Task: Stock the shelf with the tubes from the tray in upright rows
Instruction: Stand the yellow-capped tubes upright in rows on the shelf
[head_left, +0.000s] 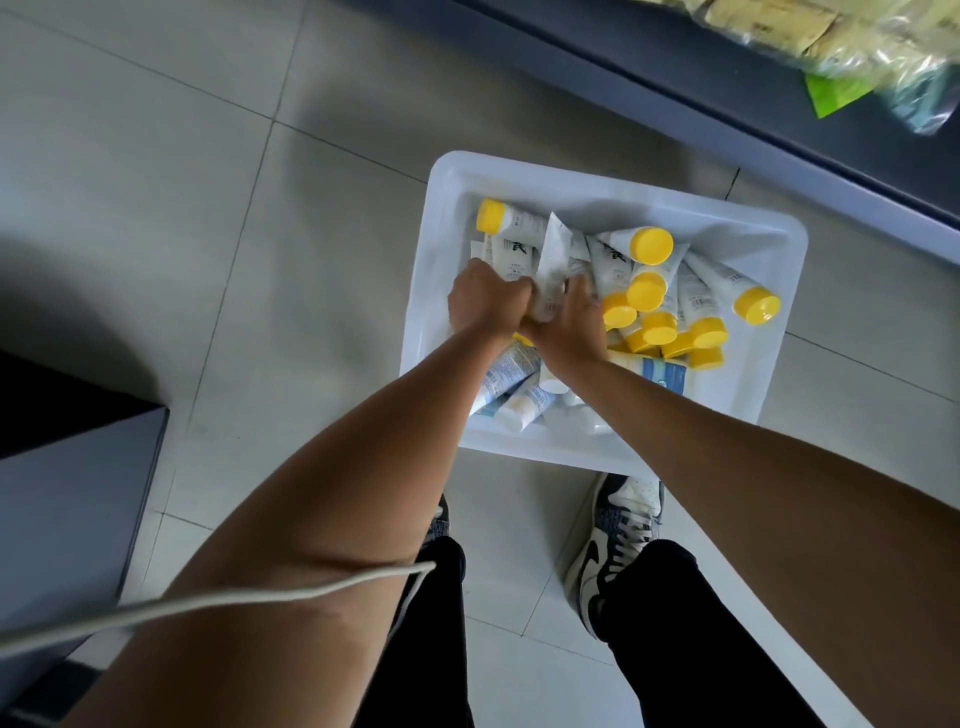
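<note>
Left hand and right hand both curled tight round a bunch of white plastic tubes, mid-left in white rectangular plastic tray.

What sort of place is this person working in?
Most likely a shop aisle. A white plastic tray of white tubes with yellow caps sits on the grey tiled floor beside a dark shelf with plastic-wrapped packets.

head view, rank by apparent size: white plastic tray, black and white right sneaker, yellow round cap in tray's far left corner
1. white plastic tray
2. black and white right sneaker
3. yellow round cap
Sneaker is nearer the camera; order clear regardless.
</note>
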